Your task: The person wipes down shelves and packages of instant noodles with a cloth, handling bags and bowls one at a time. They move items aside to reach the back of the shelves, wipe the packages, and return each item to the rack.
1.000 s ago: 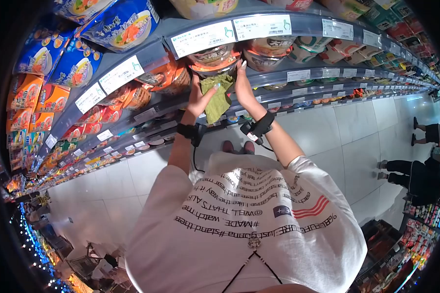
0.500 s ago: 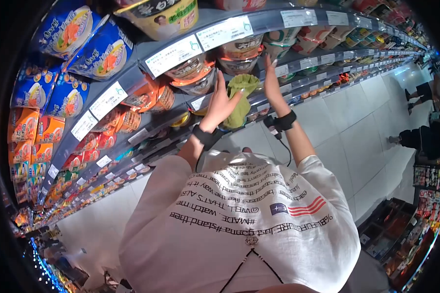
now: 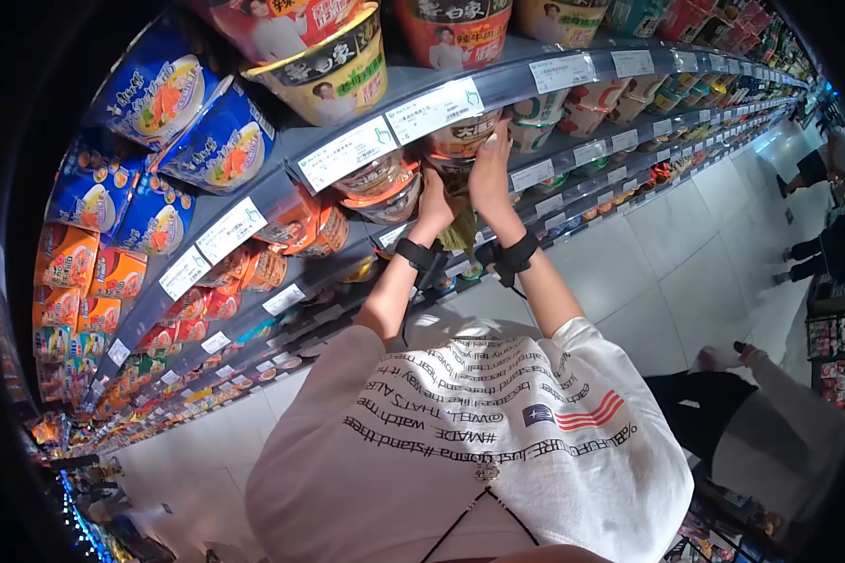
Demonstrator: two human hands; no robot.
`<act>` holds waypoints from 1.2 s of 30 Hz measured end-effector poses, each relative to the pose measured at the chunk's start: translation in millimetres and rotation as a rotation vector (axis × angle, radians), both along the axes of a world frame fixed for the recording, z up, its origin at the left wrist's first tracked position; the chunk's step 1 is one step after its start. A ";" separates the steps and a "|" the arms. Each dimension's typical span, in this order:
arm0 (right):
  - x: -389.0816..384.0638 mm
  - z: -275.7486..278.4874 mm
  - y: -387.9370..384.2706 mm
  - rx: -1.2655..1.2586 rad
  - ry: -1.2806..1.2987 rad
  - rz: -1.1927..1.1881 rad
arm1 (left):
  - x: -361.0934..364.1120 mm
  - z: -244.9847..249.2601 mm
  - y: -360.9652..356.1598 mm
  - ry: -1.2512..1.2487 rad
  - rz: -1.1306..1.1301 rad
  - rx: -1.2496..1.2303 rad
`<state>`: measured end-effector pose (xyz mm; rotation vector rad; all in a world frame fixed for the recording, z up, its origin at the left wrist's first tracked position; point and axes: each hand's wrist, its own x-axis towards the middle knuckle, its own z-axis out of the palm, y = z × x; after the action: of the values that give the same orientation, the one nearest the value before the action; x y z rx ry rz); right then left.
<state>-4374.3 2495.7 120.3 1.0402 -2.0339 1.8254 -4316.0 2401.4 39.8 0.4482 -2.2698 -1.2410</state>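
Observation:
A stack of instant noodle bowls stands on the shelf level under the top one, partly hidden by the shelf edge and my hands. My left hand is at the stack's left side, its fingertips partly hidden. Against the right side lies my right hand, fingers extended up along the bowls, so the stack sits between both palms. A crumpled green cloth hangs below, between my wrists; which hand keeps it there is not visible. Orange-lidded noodle bowls are just left of my left hand.
Above my hands runs the curved shelf edge with price labels. Large yellow noodle buckets and blue noodle buckets stand on top. Tiled floor lies to the right, where another person is close by.
Both hands have moved closer together and in against the noodle bowls. The green cloth, spread between them before, now hangs lower and mostly hidden. A person has come into view at lower right.

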 end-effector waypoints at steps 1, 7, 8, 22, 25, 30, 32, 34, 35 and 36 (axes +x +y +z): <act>1.9 -3.9 -3.6 0.031 -0.023 -0.047 | -0.6 -1.1 0.0 0.072 -0.015 0.015; 4.3 -8.1 -0.1 0.009 -0.126 0.007 | -4.4 2.4 8.9 0.096 -0.006 -0.078; 4.3 -7.2 2.2 -0.043 -0.208 0.054 | -1.9 0.7 11.1 0.071 0.022 -0.064; -46.5 -42.0 30.6 -0.147 -0.666 0.539 | 10.2 21.7 31.5 -0.207 0.127 0.064; -44.4 -21.1 48.8 -0.033 -0.681 0.409 | 31.2 35.4 32.0 -0.251 0.065 0.115; -20.8 32.9 57.7 -0.198 -0.236 0.202 | 63.6 118.5 55.8 -0.013 0.011 -0.151; -13.6 35.4 37.5 -0.196 -0.127 0.128 | 51.6 112.2 50.6 0.019 0.061 -0.234; -13.4 19.6 17.9 -0.136 -0.081 0.060 | 39.4 96.9 41.2 0.049 0.133 -0.347; -12.2 10.2 10.6 -0.118 -0.072 0.032 | 32.9 89.7 36.0 0.048 0.155 -0.308; -11.2 0.4 2.2 -0.100 -0.061 0.006 | 31.3 94.1 32.7 0.073 0.128 -0.289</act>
<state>-4385.5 2497.9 120.8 0.9757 -1.9522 1.9621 -4284.8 2434.1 133.8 0.4252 -2.2716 -0.8364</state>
